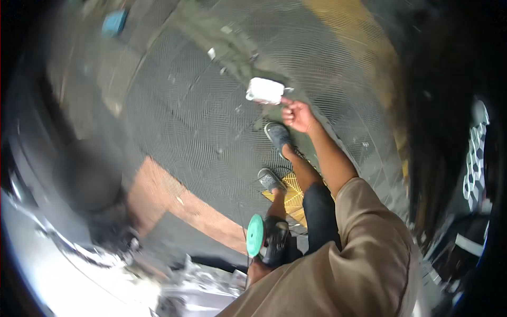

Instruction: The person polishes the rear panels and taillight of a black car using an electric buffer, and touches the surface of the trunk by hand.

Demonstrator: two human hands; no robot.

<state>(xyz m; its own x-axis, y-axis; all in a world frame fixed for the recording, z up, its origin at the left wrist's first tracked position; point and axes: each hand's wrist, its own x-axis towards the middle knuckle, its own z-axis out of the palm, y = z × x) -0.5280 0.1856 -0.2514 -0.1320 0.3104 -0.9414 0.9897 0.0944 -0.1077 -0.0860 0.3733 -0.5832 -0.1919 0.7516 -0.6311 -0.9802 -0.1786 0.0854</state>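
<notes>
My right hand (298, 115) reaches out in front of me, its fingers partly curled. The fingertips meet the edge of a bright white rectangular thing (265, 91) with rounded corners; glare hides what kind it is. Low beside my legs, my left hand (259, 270) is closed around a polisher (277, 242) with a black body. Its round green pad (255, 235) faces left, tilted on edge. The sleeve and the tool hide part of the left hand's fingers.
Ribbed dark floor tiles (195, 121) lie under my grey shoes (277, 138), with a reddish strip (185, 203) and yellow tiles (297, 201). A dark vehicle-like shape (84, 174) stands at left. A blue thing (114, 22) lies farther off. Clear plastic wrapping (198, 280) is below.
</notes>
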